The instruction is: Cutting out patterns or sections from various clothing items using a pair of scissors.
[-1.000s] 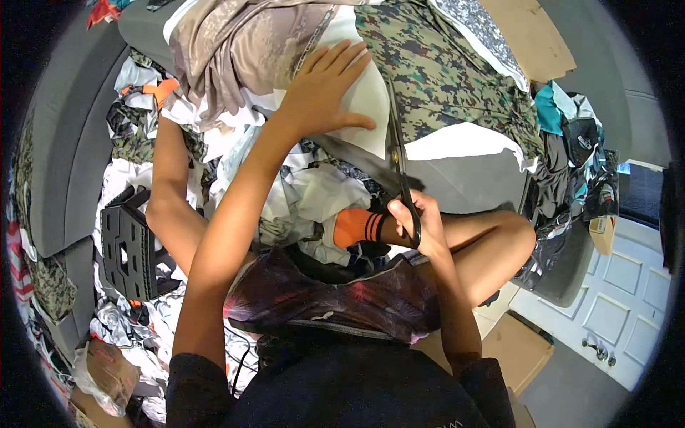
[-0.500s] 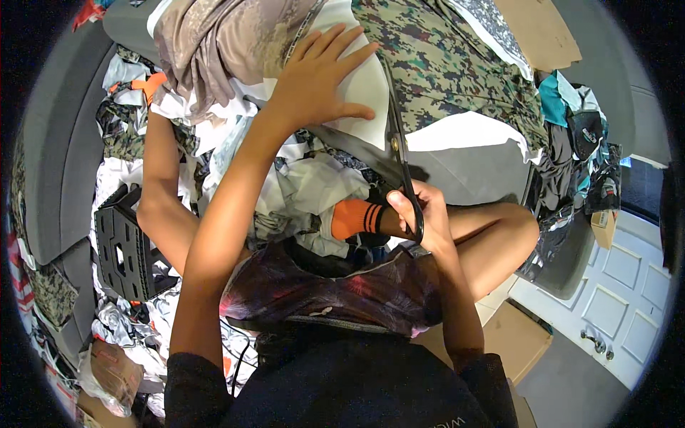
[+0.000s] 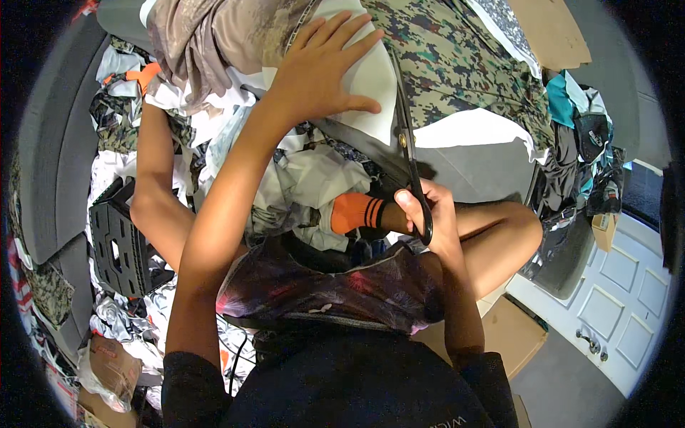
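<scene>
A person sits with folded legs, seen from above, working with both bare hands. The right hand (image 3: 438, 215) is wrapped around the black loop handles of long, dark metal scissors (image 3: 405, 137), whose blades point away from the body. The scissors lie between a smooth white piece of fabric (image 3: 379, 73) and a green, brown and black camouflage fabric (image 3: 457, 60); whether the blades pinch any cloth, I cannot tell. The left hand (image 3: 317, 75) grasps nothing: it rests on the white fabric, fingers spread. Just left of it bunches shiny beige-brown patterned fabric (image 3: 217, 39). An orange sock with black stripes (image 3: 349, 212) shows near the right hand. A black slotted plastic stand (image 3: 118, 250) is at far left.
</scene>
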`<action>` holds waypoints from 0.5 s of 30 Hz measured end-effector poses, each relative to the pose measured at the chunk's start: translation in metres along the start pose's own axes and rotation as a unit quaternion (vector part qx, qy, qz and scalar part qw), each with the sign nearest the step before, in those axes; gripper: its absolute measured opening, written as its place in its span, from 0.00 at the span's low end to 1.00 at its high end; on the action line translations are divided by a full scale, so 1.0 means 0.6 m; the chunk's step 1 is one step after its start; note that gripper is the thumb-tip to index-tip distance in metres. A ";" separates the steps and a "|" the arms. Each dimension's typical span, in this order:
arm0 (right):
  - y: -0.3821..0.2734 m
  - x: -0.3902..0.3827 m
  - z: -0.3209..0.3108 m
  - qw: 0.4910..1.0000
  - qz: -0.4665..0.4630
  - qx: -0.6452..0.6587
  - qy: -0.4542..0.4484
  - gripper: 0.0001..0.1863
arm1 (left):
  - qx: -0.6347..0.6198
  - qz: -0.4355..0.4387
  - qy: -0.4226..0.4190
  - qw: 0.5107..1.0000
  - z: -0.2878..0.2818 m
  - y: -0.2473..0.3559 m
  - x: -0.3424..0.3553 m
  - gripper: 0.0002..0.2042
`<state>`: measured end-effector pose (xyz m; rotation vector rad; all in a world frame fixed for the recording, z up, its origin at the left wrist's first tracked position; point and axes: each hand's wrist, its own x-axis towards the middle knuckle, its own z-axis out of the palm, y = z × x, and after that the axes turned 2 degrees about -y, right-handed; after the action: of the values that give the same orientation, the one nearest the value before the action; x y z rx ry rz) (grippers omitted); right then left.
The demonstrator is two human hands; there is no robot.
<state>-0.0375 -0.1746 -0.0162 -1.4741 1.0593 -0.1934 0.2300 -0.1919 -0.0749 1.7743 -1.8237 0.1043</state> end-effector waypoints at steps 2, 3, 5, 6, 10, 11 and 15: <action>0.001 0.001 0.000 1.000 -0.011 -0.003 -0.001 0.17 | -0.001 0.001 0.002 1.000 0.001 -0.001 -0.001 0.46; 0.001 0.001 -0.001 1.000 -0.017 -0.005 -0.002 0.17 | -0.001 0.003 0.002 1.000 0.001 -0.001 -0.001 0.46; 0.001 0.001 -0.002 1.000 -0.013 -0.005 -0.002 0.17 | 0.005 -0.004 -0.011 1.000 -0.002 0.002 0.001 0.47; 0.002 0.001 -0.003 1.000 -0.010 -0.005 -0.002 0.18 | 0.011 -0.011 -0.024 1.000 -0.006 0.004 0.003 0.47; 0.003 0.001 -0.006 1.000 -0.008 -0.009 -0.002 0.19 | 0.024 -0.021 -0.051 0.998 -0.009 0.008 0.006 0.49; 0.004 0.001 -0.007 1.000 -0.011 -0.015 -0.003 0.19 | 0.022 -0.020 -0.051 0.998 -0.009 0.008 0.006 0.49; 0.005 0.003 -0.011 0.999 -0.020 -0.031 -0.007 0.19 | 0.017 -0.016 -0.051 0.998 -0.009 0.004 0.008 0.50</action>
<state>-0.0425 -0.1800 -0.0180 -1.5505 1.0333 -0.1808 0.2299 -0.1936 -0.0673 1.8621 -1.8750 0.0323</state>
